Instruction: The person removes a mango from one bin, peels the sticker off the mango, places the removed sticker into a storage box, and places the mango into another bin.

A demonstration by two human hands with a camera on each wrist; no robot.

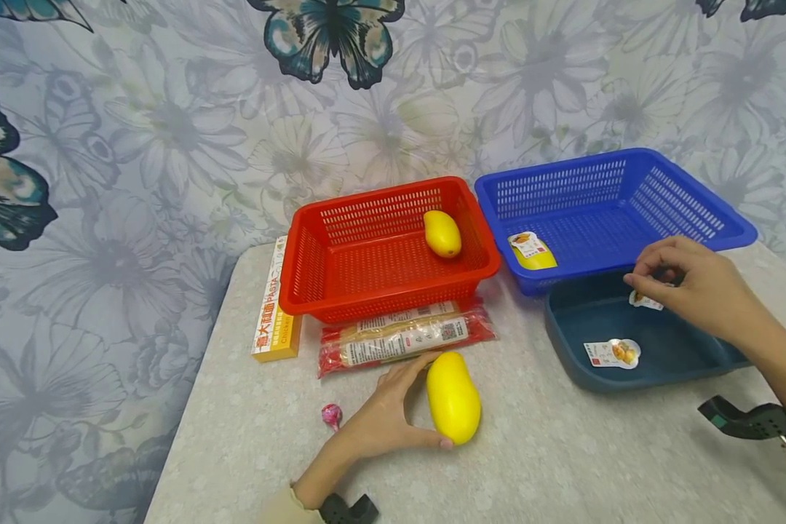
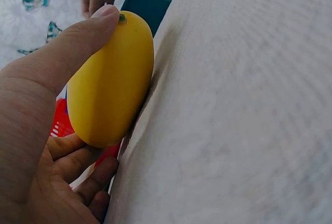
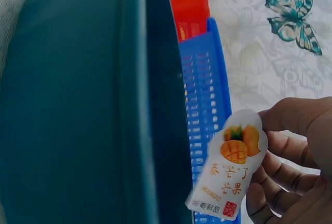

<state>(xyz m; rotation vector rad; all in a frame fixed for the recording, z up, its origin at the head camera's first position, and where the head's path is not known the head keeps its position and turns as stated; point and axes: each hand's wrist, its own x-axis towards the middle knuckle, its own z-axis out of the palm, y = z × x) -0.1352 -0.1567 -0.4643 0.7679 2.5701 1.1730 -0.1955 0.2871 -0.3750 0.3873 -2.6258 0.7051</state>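
Mango (image 1: 453,398): head view, on the table (image 1: 530,458) in front of the red basket (image 1: 399,295), within the left hand (image 1: 389,418).
Right hand (image 1: 691,291): head view, fingers curled, above the basin (image 1: 688,364).
Left grip: left wrist view, half spread, thumb and fingers holding the mango's ends.
Sticker (image 3: 231,164): right wrist view, pinched by right thumb and fingers.

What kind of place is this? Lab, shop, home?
Probably a home-like room or a makeshift indoor set; the pictures don't settle which. Clues: grey floral butterfly wallpaper, a pale patterned tabletop beside it, and a long white-and-yellow cardboard pasta box.
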